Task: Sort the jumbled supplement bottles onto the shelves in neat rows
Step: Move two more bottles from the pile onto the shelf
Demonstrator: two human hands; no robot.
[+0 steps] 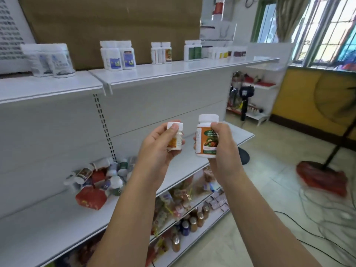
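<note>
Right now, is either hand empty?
No, the left hand grips a small white bottle and the right hand grips a bigger bottle with an orange label.

Random background stuff in this shop corner

Brown paper sheet (pixel 115 26) covers the wall up top, barred window (pixel 327 29) on the right above a yellow wall (pixel 300 97). A red-based floor fan (pixel 319 178) stands on the tiles (pixel 269 170), cables (pixel 327 218) trailing near it, and snack packets (pixel 181 193) sit low down.

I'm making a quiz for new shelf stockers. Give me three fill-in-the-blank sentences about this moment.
1. The left hand and right hand each grip ___ bottle.
2. The small bottle and large bottle both have ___ caps.
3. A ___ packet lies at the front of the jumbled pile.
Missing: one; white; red.
</note>
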